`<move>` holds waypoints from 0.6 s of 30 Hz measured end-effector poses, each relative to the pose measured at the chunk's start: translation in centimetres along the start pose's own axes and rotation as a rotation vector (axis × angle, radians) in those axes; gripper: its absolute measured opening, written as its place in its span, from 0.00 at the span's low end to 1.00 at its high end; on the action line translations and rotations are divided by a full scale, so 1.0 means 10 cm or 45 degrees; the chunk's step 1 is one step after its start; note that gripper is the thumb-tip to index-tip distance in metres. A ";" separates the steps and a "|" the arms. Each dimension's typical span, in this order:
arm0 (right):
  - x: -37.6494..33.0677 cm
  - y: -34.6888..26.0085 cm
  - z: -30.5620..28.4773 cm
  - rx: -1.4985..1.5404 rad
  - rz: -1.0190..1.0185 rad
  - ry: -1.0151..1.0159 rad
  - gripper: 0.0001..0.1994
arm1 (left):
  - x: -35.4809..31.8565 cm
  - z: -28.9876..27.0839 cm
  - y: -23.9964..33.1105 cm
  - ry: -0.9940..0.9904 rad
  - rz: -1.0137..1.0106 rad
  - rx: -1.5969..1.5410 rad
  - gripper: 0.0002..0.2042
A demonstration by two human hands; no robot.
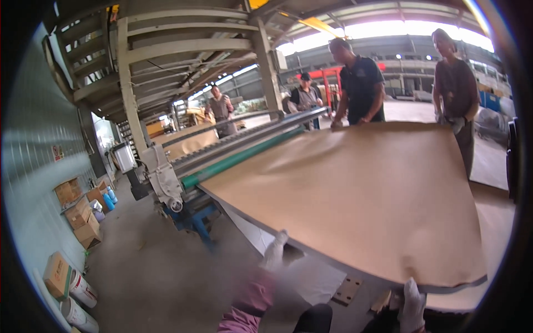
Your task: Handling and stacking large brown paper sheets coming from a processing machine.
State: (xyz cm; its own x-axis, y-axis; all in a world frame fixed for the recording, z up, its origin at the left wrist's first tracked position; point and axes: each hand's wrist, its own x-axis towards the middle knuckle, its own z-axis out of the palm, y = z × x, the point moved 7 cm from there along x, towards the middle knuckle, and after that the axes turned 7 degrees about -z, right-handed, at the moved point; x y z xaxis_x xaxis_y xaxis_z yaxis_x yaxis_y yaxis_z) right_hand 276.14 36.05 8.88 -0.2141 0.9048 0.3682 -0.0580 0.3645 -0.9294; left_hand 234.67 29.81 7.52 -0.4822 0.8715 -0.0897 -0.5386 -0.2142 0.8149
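A broad brown sheet (355,200) with a dark grey edge stretches out in front of me, slightly rippled. Its far left end meets a green roller (239,158) on a long machine. My left hand (275,252), in a white glove, grips the sheet's near left edge, thumb on top and the other fingers hidden beneath. Also gloved in white, my right hand (412,305) holds the near edge close to the right corner. Across from me, a person in a dark shirt (361,83) has both hands at the far edge. Another person (456,83) stands at the far right corner with gloved hands.
The machine's grey end housing (164,177) stands on a blue frame (200,222). Two more people are behind the machine. Cardboard boxes (83,222) and white buckets (80,313) line the left wall. Below the sheet lies a metal plate with holes (347,289).
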 end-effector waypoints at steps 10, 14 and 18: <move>0.18 0.17 -0.24 0.717 0.362 0.114 0.22 | 0.22 -0.24 -0.17 0.295 -0.106 0.305 0.15; 0.23 0.19 -0.32 0.419 0.172 0.270 0.13 | 0.12 -0.25 -0.07 0.301 -0.116 0.281 0.14; 0.16 0.05 -0.51 0.291 0.116 0.422 0.11 | 0.09 0.03 0.04 0.169 -0.124 0.224 0.17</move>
State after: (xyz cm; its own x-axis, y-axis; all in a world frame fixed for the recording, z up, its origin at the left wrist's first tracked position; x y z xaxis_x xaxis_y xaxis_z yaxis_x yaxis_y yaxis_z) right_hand 280.78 38.83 9.17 0.0953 0.9666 0.2377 -0.2763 0.2551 -0.9266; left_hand 234.21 30.66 7.92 -0.5268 0.8162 -0.2373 -0.4639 -0.0421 0.8849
